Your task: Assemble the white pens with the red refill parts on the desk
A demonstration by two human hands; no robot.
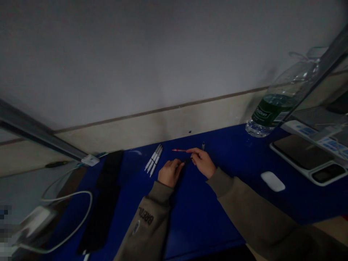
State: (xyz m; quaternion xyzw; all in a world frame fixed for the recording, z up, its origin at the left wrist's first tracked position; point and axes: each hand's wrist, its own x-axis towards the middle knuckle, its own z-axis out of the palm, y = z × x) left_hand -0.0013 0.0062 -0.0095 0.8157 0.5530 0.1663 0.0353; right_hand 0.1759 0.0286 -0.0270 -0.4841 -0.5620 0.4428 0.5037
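My left hand (pixel 169 172) is closed in a pinch, with a small dark piece at its fingertips, too dim to make out. Close by on its right, my right hand (pixel 202 162) has thumb and fingers curled together around another small dark bit. The right index finger reaches out to the end of a thin red pen refill (pixel 178 150); whether it touches or holds it I cannot tell. Left of the hands, several white pens (pixel 154 160) lie side by side. Just behind the right hand is a small slender part (pixel 203 145).
A clear bottle with a green label (pixel 273 110) stands at the back right. In front of it are a white mouse (pixel 273 181) and a white-edged scale-like device (pixel 307 156). A black mat (pixel 103 206) and a white cable (pixel 91 206) lie left on the blue table (pixel 201 224).
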